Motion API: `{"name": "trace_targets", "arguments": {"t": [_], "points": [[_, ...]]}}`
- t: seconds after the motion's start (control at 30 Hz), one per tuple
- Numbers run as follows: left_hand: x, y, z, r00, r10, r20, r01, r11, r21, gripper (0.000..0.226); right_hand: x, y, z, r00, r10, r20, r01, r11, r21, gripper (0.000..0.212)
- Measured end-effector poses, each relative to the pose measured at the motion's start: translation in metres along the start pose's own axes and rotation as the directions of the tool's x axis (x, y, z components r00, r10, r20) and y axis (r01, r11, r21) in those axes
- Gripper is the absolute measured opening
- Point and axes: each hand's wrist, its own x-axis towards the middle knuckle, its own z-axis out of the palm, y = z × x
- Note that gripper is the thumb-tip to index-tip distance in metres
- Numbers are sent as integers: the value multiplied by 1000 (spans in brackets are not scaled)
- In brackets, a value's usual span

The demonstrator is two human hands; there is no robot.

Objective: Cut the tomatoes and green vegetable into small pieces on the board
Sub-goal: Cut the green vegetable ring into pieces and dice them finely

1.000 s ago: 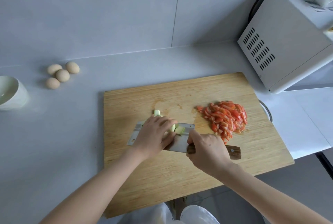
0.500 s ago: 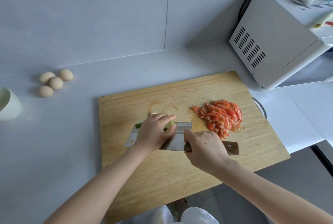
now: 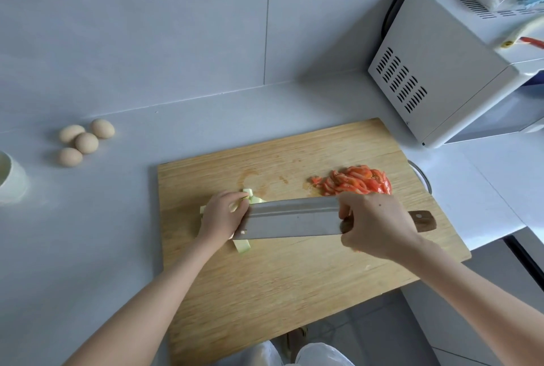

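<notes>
Surface: a pale grey counter [image 3: 88, 248] against a tiled wall, with a wooden board [image 3: 294, 286] in the lower middle of the frame.
Tomatoes: a heap of cut tomato pieces [image 3: 357, 181] at the board's right of centre, apparently done.
Green vegetable: pale green strips [image 3: 243, 246] under and around the left hand, left of the board's centre.
Left hand [image 3: 223, 215]: fingers curled together, pressing the strips down, fingertips right beside the blade.
Right hand [image 3: 376, 224]: fingers wrapped round the handle of the cleaver [image 3: 291, 221], thumb on the blade's flat.
Risk, fingers: the blade's end sits against the left knuckles; a stroke could nick them.
Risk, slipping: loose strips may skid, giving uneven pieces.
Risk, board: its near edge overhangs the counter, so hard chopping might tip it.
Elsewhere: four eggs [image 3: 84, 141] at mid left, a microwave [image 3: 459, 68] at upper right.
</notes>
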Motion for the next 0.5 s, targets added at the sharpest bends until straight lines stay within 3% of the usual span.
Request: {"name": "trace_targets", "arguments": {"t": [0.13, 0.27, 0.33, 0.5], "points": [[5, 4, -13, 990, -62, 128, 83, 983, -167, 34, 8, 14, -6, 986, 129, 109, -155, 949, 275, 24], [8, 6, -17, 980, -59, 188, 65, 997, -28, 32, 15, 18, 13, 968, 176, 177, -249, 681, 689, 18], [8, 9, -14, 973, -40, 229, 24, 997, 70, 38, 19, 15, 25, 958, 207, 199, -284, 595, 752, 16], [10, 15, -7, 975, -24, 222, -28, 973, 228, 38, 34, -3, 53, 935, 288, 208, -335, 521, 785, 15]]}}
